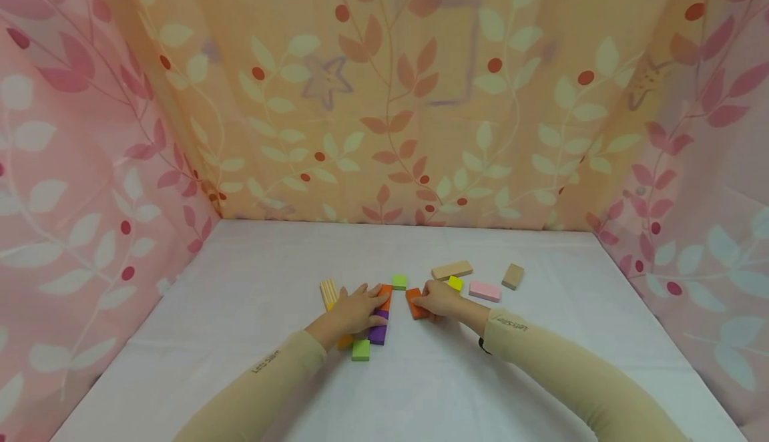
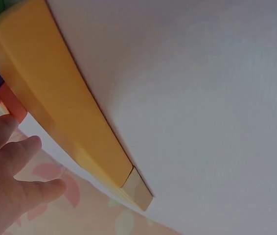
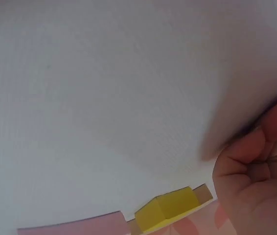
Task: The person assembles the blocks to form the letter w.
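Observation:
My left hand (image 1: pixel 351 313) reaches over a row of wooden blocks. Its spread fingers (image 2: pixel 23 152) touch an orange block (image 1: pixel 386 290) and the purple block (image 1: pixel 377 335) set end to end with it. Beside that row, partly under the hand, lies a long yellow block (image 2: pixel 65 93) with a cream striped block (image 1: pixel 328 288) at its far end. My right hand (image 1: pixel 443 298) pinches a second orange block (image 1: pixel 413 303) at its right side, just right of the row. In the right wrist view that block is almost wholly hidden by curled fingers.
Green blocks stand at the row's far end (image 1: pixel 399 282) and near end (image 1: pixel 360 350). Behind the right hand lie a yellow block (image 1: pixel 456 283), a pink block (image 1: pixel 484 291), a long tan block (image 1: pixel 452 270) and a short tan block (image 1: pixel 513 276). Patterned curtains (image 1: pixel 384 95) enclose the white table (image 1: pixel 480 395).

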`<action>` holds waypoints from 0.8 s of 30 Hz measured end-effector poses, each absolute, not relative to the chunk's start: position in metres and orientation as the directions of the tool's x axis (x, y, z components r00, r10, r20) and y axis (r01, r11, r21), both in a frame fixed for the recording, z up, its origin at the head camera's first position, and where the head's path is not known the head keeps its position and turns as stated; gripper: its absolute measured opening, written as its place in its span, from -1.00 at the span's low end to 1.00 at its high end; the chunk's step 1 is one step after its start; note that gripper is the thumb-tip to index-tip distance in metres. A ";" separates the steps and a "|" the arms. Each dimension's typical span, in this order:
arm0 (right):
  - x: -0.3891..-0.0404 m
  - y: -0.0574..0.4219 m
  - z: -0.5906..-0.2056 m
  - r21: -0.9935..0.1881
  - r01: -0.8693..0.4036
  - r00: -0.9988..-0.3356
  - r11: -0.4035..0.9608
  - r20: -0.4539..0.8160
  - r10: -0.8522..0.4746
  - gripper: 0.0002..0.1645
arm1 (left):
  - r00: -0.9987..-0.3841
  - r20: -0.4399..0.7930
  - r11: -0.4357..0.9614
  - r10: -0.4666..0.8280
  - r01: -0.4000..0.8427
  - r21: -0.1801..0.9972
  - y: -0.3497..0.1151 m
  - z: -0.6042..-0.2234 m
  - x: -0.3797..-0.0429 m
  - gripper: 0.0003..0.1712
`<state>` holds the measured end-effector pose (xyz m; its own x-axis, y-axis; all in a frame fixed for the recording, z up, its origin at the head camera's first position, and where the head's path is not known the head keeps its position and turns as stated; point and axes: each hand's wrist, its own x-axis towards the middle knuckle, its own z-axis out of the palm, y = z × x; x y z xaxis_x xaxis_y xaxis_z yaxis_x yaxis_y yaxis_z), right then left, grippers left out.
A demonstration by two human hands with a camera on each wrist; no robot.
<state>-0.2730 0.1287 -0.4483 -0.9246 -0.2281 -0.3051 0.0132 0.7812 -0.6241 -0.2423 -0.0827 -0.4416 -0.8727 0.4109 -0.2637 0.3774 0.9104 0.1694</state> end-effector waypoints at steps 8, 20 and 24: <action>-0.277 0.126 -0.452 -0.607 0.075 -0.925 0.791 -0.338 -0.171 -0.68 | -0.873 -0.267 0.912 0.408 0.377 0.159 -0.083 -0.443 -0.244 -0.25; -0.279 0.126 -0.453 -0.608 0.077 -0.928 0.791 -0.334 -0.166 -0.66 | -0.871 -0.266 0.910 0.413 0.380 0.167 -0.084 -0.443 -0.245 -0.25; -0.280 0.127 -0.454 -0.602 0.071 -0.928 0.795 -0.332 -0.168 -0.66 | -0.871 -0.271 0.911 0.410 0.376 0.170 -0.083 -0.443 -0.244 -0.25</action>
<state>-0.2796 0.1265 -0.4540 -0.9280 -0.1685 -0.3324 0.0713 0.7952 -0.6021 -0.2442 -0.0830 -0.4429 -0.8708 0.4100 -0.2714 0.3759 0.9109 0.1698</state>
